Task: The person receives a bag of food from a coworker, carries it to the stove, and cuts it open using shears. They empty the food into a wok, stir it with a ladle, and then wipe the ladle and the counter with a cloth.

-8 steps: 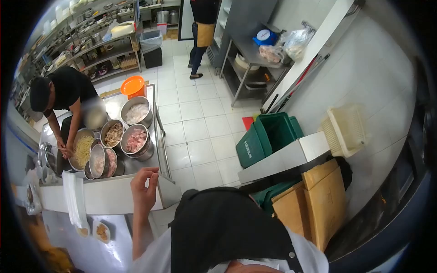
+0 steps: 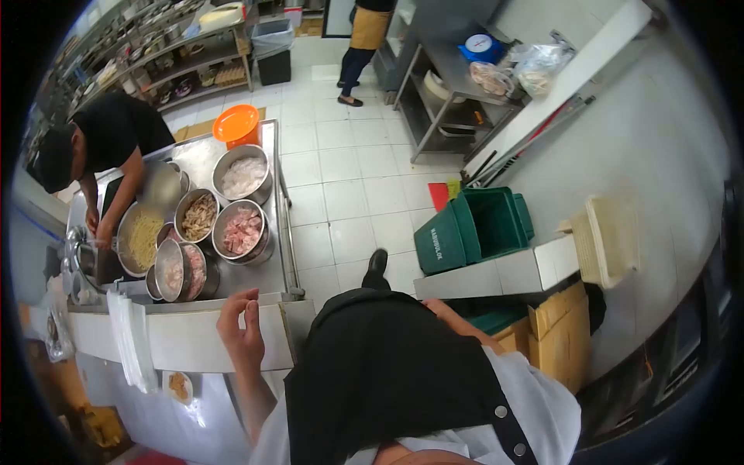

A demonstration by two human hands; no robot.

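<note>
My left hand (image 2: 239, 325) is raised over the white tiled ledge (image 2: 273, 341), its fingers loosely bent and apart with nothing in them. Beyond it on the steel table stand a pot of pink raw meat (image 2: 241, 231), a tilted pot holding pale meat (image 2: 194, 271) and a pot of brown cooked pieces (image 2: 197, 217). My right hand (image 2: 442, 310) shows only partly beside my black apron (image 2: 380, 356), close to the tiled ledge by the green bin (image 2: 446, 240); its fingers are hidden.
A person (image 2: 116, 147) in black works over a pan of noodles (image 2: 144, 240). Another person (image 2: 363, 46) stands at the back. A steel side table (image 2: 442, 85) bears a blue scale (image 2: 482, 48). Cardboard (image 2: 562, 341) leans at the right, below a cream basket (image 2: 612, 240).
My view has shifted, and a shoe of mine now shows on the floor. My right hand has come into view. My left hand stays raised. The person at the table has moved their hands slightly.
</note>
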